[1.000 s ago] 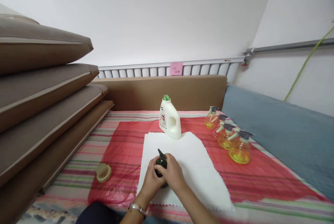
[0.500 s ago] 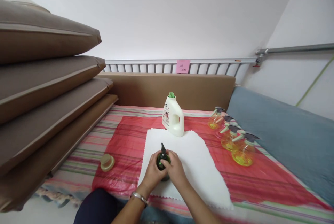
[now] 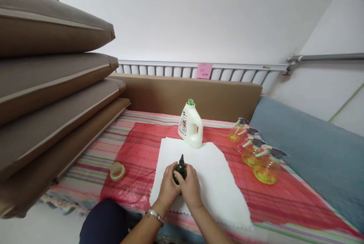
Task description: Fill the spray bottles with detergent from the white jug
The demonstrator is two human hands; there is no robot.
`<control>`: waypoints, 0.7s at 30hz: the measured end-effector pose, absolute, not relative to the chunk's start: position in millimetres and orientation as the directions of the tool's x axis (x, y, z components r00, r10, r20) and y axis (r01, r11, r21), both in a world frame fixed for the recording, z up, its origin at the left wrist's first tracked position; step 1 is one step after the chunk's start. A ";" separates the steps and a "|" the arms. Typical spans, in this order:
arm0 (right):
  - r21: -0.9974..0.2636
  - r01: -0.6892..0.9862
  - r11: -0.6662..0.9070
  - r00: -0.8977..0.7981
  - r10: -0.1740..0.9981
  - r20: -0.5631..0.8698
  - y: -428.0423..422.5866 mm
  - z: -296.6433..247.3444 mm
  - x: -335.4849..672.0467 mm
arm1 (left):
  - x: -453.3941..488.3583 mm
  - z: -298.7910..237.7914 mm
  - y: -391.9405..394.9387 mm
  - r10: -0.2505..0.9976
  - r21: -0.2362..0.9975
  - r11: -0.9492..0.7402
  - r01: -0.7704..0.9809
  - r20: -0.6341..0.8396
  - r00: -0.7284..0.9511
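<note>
A dark green pump bottle (image 3: 180, 173) stands near the front of a white cloth (image 3: 210, 183), its black pump head pointing up and away from me. My left hand (image 3: 169, 183) is wrapped round its left side, and my right hand (image 3: 190, 185) closes round the right side. My thumbs lie across the near side of the bottle, and its lower part is mostly hidden by my hands. Just beyond, at the cloth's back edge, is a cream-white jug (image 3: 191, 124) with a handle and a green spout in its uncapped neck.
A pale cap (image 3: 116, 171) lies on the red plastic sheet (image 3: 136, 153) to the left. Several clear spray bottles with yellow or pink tints, such as the nearest spray bottle (image 3: 265, 170), line the right. Stacked brown cushions (image 3: 57, 73) rise at the left; a blue-grey pad (image 3: 307, 141) borders the right.
The whole view has shifted slightly with my head. Both hands keep their hold on the pump bottle, whose pump head now looks more upright.
</note>
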State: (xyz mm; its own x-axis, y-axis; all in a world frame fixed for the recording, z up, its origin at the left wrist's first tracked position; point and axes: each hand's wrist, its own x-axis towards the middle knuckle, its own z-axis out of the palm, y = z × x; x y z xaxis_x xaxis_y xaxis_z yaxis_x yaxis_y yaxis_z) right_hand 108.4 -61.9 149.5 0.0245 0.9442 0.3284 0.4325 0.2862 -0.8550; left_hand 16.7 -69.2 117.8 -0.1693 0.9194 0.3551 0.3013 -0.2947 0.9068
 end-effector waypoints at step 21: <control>-0.994 -0.029 0.110 -0.338 0.934 0.113 -71.5 239.4 168.5 | 19.8 172.1 -115.7 0.970 0.474 0.242 -0.847 -0.109 0.216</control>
